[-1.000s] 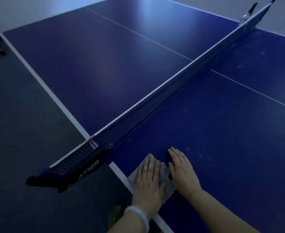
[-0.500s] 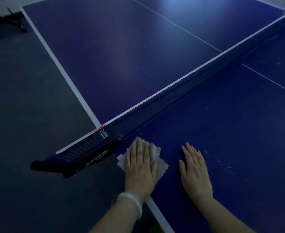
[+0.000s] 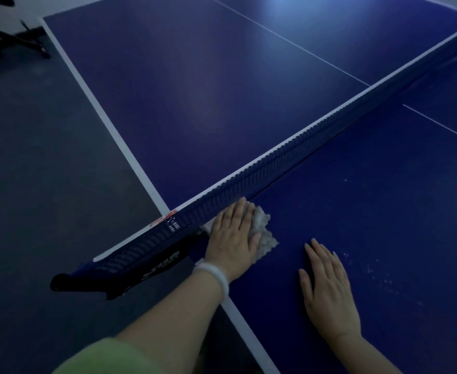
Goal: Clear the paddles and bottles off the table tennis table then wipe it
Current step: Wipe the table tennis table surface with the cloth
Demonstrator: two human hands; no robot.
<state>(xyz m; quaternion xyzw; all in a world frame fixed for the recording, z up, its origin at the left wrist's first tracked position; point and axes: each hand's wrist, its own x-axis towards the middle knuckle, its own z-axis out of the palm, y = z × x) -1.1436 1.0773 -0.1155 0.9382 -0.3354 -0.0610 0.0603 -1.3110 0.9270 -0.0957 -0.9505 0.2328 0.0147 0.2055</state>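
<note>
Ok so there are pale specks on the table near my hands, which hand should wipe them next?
Probably the left hand: it already presses the cloth flat by the net. The right hand lies closer to the specks but is bare, flat on the table.

The left hand (image 3: 234, 233) is covering most of the cloth (image 3: 263, 233), leaving only its frayed edge at three o'clock showing. The net (image 3: 289, 155) is running out of frame at two o'clock, and the counter (image 3: 195, 90) is getting cropped at twelve and three. A dark stand (image 3: 14, 36) at eleven o'clock is lying blurred and unidentifiable. Lettering on the net clamp (image 3: 130, 265) is reading too dim.
</note>
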